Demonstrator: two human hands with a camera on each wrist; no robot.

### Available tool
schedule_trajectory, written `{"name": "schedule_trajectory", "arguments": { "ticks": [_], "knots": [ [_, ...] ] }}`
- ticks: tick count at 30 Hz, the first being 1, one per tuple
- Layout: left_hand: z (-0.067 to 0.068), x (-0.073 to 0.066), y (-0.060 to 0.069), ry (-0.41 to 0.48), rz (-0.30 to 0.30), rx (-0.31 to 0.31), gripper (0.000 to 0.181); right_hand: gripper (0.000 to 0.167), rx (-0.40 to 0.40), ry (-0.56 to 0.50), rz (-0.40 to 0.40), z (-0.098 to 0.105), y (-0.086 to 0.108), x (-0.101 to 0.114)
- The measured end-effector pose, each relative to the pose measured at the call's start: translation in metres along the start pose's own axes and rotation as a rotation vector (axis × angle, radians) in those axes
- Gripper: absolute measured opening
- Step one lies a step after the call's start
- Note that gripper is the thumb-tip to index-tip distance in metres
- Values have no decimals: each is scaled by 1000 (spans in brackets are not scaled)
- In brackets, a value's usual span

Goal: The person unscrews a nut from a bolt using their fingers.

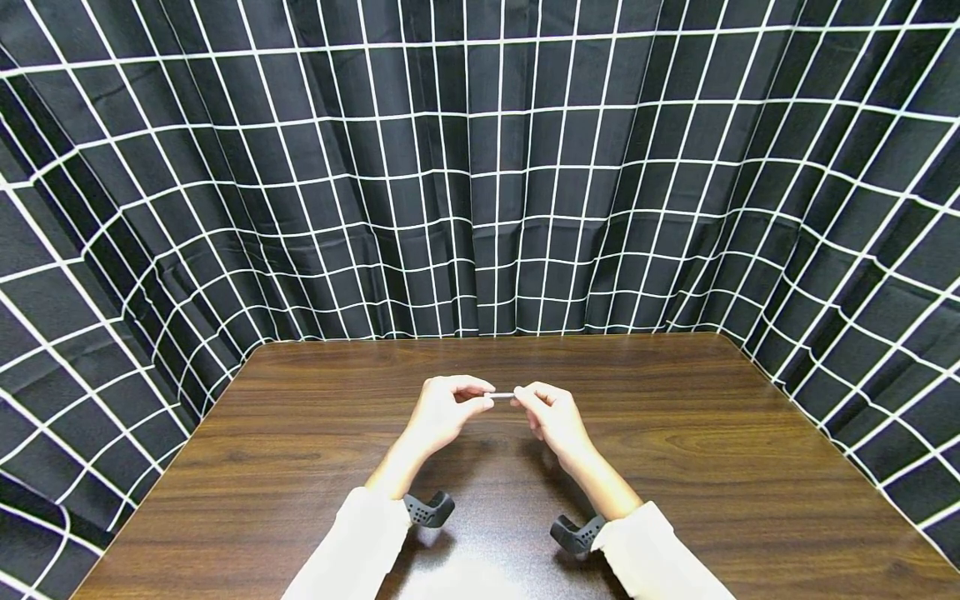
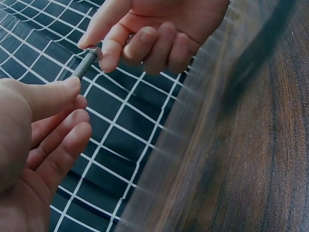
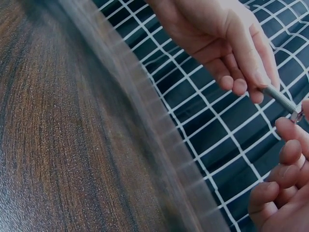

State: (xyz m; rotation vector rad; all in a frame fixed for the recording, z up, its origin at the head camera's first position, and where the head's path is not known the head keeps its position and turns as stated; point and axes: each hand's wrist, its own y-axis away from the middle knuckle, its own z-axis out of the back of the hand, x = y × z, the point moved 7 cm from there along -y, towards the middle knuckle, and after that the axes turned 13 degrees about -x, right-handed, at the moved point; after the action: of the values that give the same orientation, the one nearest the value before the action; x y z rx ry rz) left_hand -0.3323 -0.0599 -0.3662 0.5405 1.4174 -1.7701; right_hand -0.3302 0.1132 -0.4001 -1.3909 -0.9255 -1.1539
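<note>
A thin grey threaded bolt [image 1: 502,395] is held level between both hands above the table. The left hand [image 1: 441,412] pinches one end between thumb and forefinger; in the left wrist view the threaded shank [image 2: 85,65] sticks out past its thumb. At the other end, the right hand [image 1: 557,418] pinches a small hexagonal piece [image 3: 297,115] with thumb and forefinger, its other fingers curled loosely. Whether that piece is the bolt's head or a nut, I cannot tell.
The brown wood-grain table [image 1: 300,433] lies beneath both hands. A black curtain with a white grid [image 1: 495,167] surrounds its back and sides. Dark bands [image 1: 431,509] are on both wrists, next to white sleeves [image 1: 352,542].
</note>
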Motion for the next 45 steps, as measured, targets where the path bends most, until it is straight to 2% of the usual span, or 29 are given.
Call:
{"name": "schedule_trajectory", "arguments": {
  "ticks": [4, 7, 11, 14, 20, 29, 38, 45],
  "knots": [
    [0, 0, -2, -1, -3, -3, 14, 18, 8, -13, -12, 0, 0, 5],
    [0, 2, -2, -8, 1, -4, 14, 14, 16, -14, 5, 0, 6, 19],
    [0, 3, -3, -19, -1, -1, 13, 13, 15, -9, 31, 0, 13, 36],
    [0, 3, -3, -20, 1, 0, 13, 16, 10, -15, 42, 0, 14, 38],
    [0, 5, -3, -17, 21, 0, 13, 22, 32, -67, 62, 0, 14, 36],
    [1, 5, -3, -30, 15, -6, 13, 26, 34, -143, 86, 0, 2, 9],
    [1, 4, -2, -25, 1, 0, 13, 26, 49, -155, 94, -1, 10, 30],
    [2, 3, -2, -21, -11, 4, 13, 26, 46, -171, 119, -1, 4, 15]
  ]
}}
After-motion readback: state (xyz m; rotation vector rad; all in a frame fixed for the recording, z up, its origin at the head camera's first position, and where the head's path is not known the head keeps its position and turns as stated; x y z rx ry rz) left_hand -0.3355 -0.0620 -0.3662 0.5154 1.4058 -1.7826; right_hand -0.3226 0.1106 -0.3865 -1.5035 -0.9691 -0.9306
